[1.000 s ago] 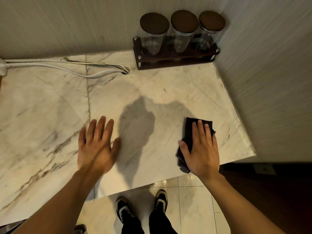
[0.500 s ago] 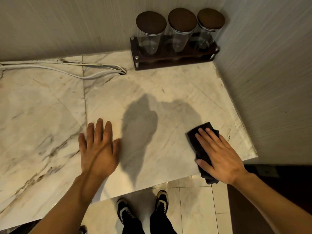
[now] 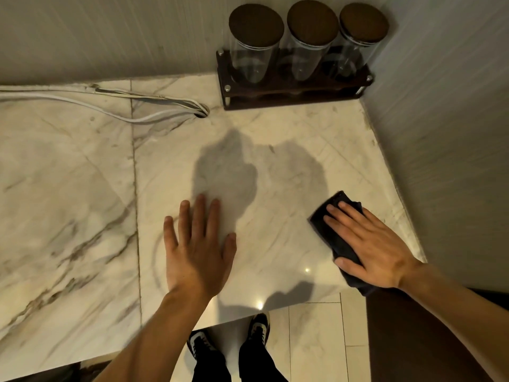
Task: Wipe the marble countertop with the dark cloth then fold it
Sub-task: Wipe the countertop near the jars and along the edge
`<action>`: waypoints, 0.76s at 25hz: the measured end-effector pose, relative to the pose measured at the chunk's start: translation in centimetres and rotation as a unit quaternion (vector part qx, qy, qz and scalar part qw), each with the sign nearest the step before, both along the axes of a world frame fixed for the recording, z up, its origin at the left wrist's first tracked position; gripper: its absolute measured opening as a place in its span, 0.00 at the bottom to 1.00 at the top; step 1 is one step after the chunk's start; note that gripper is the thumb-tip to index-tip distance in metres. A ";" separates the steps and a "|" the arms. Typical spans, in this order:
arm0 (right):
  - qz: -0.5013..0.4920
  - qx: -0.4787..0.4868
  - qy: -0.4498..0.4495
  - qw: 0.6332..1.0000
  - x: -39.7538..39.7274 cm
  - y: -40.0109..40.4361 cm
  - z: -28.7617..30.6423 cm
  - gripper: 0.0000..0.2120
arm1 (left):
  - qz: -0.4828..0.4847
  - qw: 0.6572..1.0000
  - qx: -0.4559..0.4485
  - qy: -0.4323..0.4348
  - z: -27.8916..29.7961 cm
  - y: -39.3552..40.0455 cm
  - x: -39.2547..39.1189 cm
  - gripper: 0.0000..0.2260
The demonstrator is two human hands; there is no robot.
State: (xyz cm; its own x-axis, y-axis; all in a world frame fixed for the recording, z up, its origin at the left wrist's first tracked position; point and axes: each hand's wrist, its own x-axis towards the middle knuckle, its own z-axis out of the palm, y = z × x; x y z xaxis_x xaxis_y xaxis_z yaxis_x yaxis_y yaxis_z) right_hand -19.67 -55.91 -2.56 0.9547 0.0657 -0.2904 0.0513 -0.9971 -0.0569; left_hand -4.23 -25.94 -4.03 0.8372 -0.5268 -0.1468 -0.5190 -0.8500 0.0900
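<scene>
Right hand flat, fingers spread, pressing cloth near counter's front right corner; left hand flat, open, bare on marble.

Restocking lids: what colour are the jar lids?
Dark brown jar lids, seen in the head view.

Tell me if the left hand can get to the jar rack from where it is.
Probably yes. The left hand lies flat on the marble, and nothing stands between it and the jar rack in the far corner. The cables lie off to the left, and the right hand presses the cloth well aside.
</scene>
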 end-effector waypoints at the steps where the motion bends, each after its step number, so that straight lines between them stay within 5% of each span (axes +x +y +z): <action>1: 0.004 -0.001 0.001 1.000 0.8 -0.4 0.0 0.36 | 0.000 1.000 -0.001 -0.002 0.0 0.0 0.1 0.29; 11: -0.010 -0.004 -0.003 1.000 10.4 -3.7 -0.1 0.37 | 0.002 1.000 -0.010 0.006 -0.1 -0.1 0.2 0.29; 19: -0.164 0.021 -0.047 0.985 16.2 -4.7 -0.8 0.35 | 0.007 1.000 -0.004 0.007 -0.2 -0.2 0.2 0.30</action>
